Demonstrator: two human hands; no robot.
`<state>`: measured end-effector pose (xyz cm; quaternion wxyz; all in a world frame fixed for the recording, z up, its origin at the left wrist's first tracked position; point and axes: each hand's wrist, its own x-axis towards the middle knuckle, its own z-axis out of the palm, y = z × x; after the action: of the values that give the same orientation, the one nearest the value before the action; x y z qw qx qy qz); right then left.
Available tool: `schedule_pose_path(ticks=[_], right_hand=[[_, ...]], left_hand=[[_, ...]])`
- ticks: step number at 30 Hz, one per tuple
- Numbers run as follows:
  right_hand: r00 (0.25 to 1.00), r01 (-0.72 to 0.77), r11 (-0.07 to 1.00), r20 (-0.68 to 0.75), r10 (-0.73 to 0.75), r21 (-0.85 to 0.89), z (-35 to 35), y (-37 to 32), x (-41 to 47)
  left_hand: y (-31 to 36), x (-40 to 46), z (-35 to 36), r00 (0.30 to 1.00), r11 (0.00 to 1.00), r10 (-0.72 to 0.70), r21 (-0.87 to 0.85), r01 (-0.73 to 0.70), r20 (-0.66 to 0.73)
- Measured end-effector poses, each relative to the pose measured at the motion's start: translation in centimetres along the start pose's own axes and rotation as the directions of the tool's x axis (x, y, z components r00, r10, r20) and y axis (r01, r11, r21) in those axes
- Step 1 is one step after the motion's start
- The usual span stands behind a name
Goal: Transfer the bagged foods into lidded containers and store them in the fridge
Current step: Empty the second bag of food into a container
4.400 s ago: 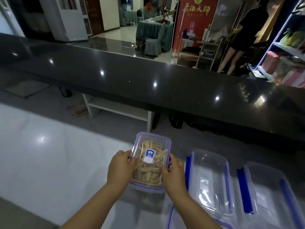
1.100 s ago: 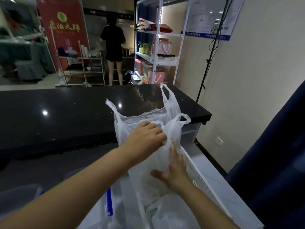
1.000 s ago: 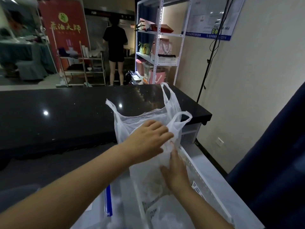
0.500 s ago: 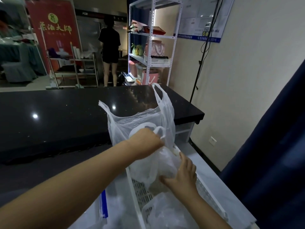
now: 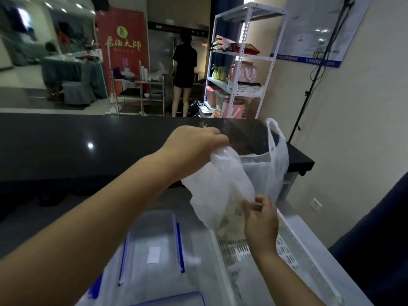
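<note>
One black counter [image 5: 66, 149], white shelving [image 5: 240, 62], beige wall [image 5: 353, 129]

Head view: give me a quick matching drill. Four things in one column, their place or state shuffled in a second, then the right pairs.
Things:
1. left hand
2. right hand
3. basket
4. container

Places or states:
A. white, slotted, under the bag
B. clear with blue clips, on the counter left of the basket
C. grips the bunched top of the bag
D. pinches the bag low on its side

Pairs: 1-C, 2-D, 3-A, 4-B
</note>
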<state>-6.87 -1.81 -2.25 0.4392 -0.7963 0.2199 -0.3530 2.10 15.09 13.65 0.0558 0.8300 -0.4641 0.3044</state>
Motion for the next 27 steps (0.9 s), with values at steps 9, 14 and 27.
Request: schedule_pose_path(ticks=[9, 14, 27], right_hand=[[0.952, 0.010, 0.986, 0.301, -0.060, 0.165, 7.9, -7.4, -5.6], [0.900, -0.092, 0.970, 0.435, -0.016, 0.224, 11.6, -11.1, -8.2], [0.869, -0.038, 0.971, 0.487, -0.084, 0.235, 15.5, -19.2, -10.5]], left_hand=[[-8.5, -13.2, -5.3, 0.914, 0.948, -0.316, 0.128, 0.292, 0.255], [-11.9, -20.3, -7.2, 0.797, 0.897, -0.443, 0.204, 0.393, 0.410], [-14.0, -30.5, -3.1, 0.616, 0.812, -0.495, 0.073, 0.580, 0.613]])
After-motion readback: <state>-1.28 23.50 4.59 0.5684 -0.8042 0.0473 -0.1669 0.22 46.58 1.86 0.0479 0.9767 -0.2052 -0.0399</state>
